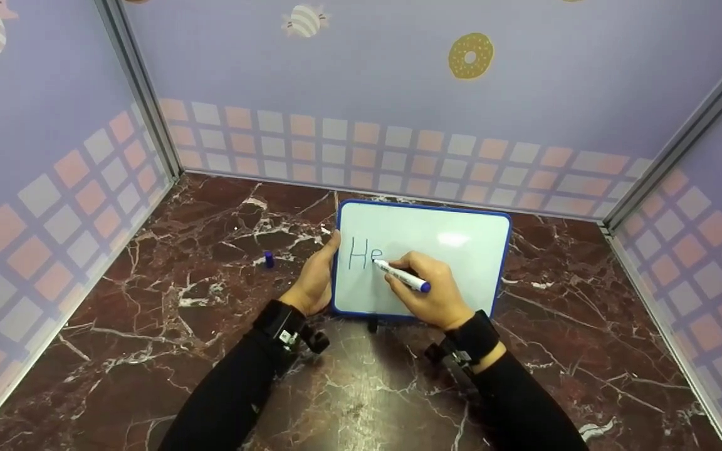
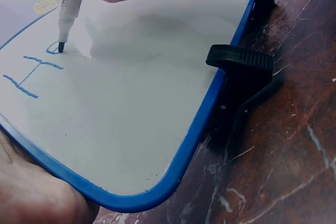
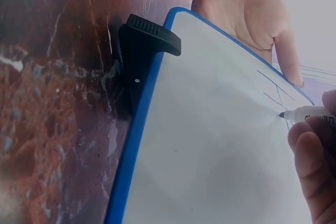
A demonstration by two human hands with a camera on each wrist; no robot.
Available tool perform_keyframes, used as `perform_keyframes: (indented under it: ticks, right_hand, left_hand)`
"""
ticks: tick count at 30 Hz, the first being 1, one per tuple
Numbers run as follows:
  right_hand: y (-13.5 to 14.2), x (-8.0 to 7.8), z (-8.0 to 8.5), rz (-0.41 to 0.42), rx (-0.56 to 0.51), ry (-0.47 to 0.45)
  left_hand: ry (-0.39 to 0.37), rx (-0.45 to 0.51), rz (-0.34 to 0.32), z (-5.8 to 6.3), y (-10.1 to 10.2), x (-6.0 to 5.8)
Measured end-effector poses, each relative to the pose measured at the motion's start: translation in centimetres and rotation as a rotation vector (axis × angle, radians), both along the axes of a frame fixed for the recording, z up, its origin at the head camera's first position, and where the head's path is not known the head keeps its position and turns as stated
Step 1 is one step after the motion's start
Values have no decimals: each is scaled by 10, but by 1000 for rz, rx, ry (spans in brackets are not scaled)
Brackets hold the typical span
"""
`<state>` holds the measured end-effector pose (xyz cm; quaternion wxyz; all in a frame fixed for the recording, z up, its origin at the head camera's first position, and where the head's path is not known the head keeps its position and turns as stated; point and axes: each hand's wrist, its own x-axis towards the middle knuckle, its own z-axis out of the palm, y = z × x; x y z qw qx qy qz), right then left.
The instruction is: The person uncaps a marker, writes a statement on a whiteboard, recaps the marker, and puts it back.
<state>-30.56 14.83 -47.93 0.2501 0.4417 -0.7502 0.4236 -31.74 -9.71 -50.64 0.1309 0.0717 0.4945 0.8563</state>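
A small whiteboard (image 1: 436,250) with a blue frame leans back on the table and bears a blue handwritten "He". My left hand (image 1: 318,275) holds its left edge, the thumb lying along the frame and the fingers hidden behind the board. Between thumb and fingers, my right hand (image 1: 430,285) pinches a white marker (image 1: 408,277) with a blue end. In the left wrist view the marker's dark tip (image 2: 61,47) meets the board at the letter "e" (image 2: 52,49). Black stand clips (image 2: 241,61) grip the board's lower edge.
A blue marker cap (image 1: 269,259) stands on the dark red marbled table (image 1: 148,300), left of the board. Patterned purple panels (image 1: 386,94) enclose the back and both sides. Each wrist wears a black strap with a small camera.
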Motion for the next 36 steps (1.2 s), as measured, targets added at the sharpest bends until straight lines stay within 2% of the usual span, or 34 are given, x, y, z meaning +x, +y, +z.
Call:
perform_keyframes:
  ticks: [3, 10, 18, 36]
  right_hand:
    - [1, 0, 1, 4, -3, -5]
    - [2, -2, 2, 7, -8, 1]
    - [6, -1, 5, -9, 0, -30]
    - [8, 0, 4, -24, 6, -28]
  left_hand:
    - [1, -6, 4, 0, 0, 0]
    - [8, 9, -38, 1, -1, -2]
    - [15, 12, -31, 2, -1, -3]
    - [21, -27, -20, 0, -2, 0]
